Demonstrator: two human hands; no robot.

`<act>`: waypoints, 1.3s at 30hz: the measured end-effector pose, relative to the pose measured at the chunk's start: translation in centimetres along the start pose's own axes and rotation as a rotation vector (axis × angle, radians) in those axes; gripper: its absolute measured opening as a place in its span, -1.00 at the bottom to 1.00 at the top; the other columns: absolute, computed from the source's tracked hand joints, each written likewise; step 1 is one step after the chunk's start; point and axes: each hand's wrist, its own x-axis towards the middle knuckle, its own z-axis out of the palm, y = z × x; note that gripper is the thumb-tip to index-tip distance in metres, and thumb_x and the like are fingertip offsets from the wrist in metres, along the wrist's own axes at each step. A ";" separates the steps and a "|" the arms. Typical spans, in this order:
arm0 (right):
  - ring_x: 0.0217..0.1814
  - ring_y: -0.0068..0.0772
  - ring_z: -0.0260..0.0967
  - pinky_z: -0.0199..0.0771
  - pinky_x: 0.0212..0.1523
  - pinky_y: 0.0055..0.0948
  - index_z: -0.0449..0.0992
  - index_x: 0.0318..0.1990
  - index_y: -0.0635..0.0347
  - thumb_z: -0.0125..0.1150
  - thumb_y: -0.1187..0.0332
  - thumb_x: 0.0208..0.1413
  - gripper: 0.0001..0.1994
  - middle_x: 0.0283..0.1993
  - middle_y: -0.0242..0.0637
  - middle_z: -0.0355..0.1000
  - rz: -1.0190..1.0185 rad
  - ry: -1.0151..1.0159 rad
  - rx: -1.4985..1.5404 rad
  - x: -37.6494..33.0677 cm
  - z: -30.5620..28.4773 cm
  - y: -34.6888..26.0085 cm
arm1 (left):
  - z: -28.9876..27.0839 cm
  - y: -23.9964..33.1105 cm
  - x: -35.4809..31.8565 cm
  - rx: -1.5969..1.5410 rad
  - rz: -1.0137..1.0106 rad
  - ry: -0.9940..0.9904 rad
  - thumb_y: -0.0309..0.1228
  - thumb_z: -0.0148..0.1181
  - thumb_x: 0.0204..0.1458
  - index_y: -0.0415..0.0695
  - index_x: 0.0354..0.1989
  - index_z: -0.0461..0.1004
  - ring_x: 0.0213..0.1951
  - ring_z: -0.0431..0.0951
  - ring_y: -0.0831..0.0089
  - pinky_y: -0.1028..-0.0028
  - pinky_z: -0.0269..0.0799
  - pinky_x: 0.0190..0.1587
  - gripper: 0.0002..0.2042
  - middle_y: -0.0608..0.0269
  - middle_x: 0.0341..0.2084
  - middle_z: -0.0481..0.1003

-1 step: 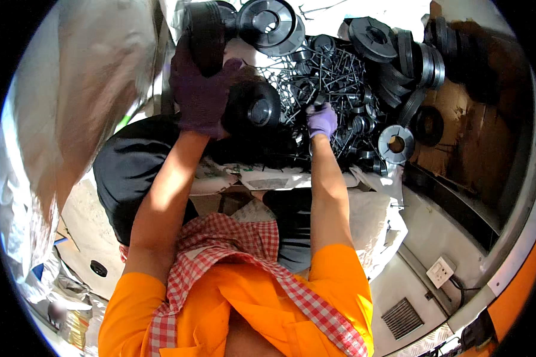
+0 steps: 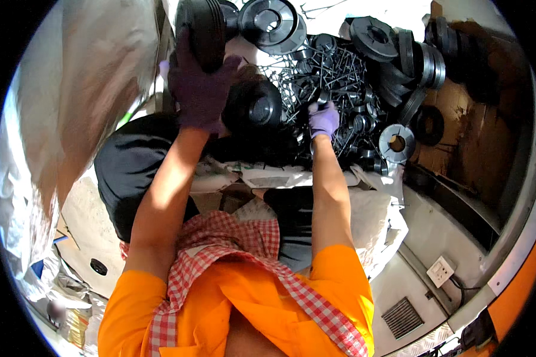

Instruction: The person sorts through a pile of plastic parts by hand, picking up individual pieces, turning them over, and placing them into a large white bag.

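In a dark purple glove, my left hand (image 2: 201,98) is wrapped round a stack of black ribbed plastic discs (image 2: 203,35) at the upper left, its thumb stretched to the right. My right hand (image 2: 324,121), in a lighter purple glove, is closed over the heap of thin black plastic sticks and small parts (image 2: 333,71). A small black cap-like piece (image 2: 323,98) shows at its fingertips. Between my hands stands a round black part (image 2: 263,110) with a raised hub. Beyond them lie flanged black spools (image 2: 269,22).
More black discs and spools (image 2: 373,39) lie at the heap's right, and a grey-black ring (image 2: 396,143) lies below them. Crumpled silver sheeting (image 2: 95,89) hangs at the left. A brown cardboard surface (image 2: 467,128) and a white wall socket (image 2: 441,272) are at the right.
My left hand has shifted slightly up and left with the stack of discs. My right hand has moved very slightly to the right, still closed at the heap.
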 end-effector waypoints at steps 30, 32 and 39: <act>-0.40 -0.22 0.44 0.48 -0.33 -0.39 0.18 -0.06 0.27 0.35 0.04 -0.08 -0.38 -0.32 -0.11 0.39 -0.229 -0.272 0.859 -23.0 -13.4 -7.0 | -7.1 7.3 -10.8 -0.737 -0.251 -1.067 -0.45 0.25 -0.15 -0.25 0.06 0.28 -0.13 0.43 0.52 0.47 0.35 -0.04 -0.47 0.26 -0.17 0.44; -0.14 -0.11 0.45 0.50 -0.11 -0.26 0.05 0.16 0.28 0.35 0.14 -0.08 -0.25 -0.13 -0.01 0.37 0.195 -0.675 1.170 -23.1 -14.8 -7.8 | -7.1 7.0 -11.4 -0.762 -0.213 -0.929 -0.41 0.31 -0.18 -0.25 0.03 0.30 -0.17 0.45 0.54 0.50 0.38 -0.08 -0.46 0.27 -0.23 0.47; 0.07 0.15 0.27 0.38 0.04 -0.16 0.17 0.17 0.10 0.43 0.21 -0.27 -0.22 0.12 0.08 0.20 -0.937 -0.172 0.297 -20.2 -12.2 -3.2 | -5.6 5.6 -11.6 -0.760 -0.370 -1.082 -0.41 0.30 -0.17 -0.26 0.14 0.23 -0.18 0.47 0.54 0.49 0.39 -0.09 -0.37 0.25 -0.21 0.49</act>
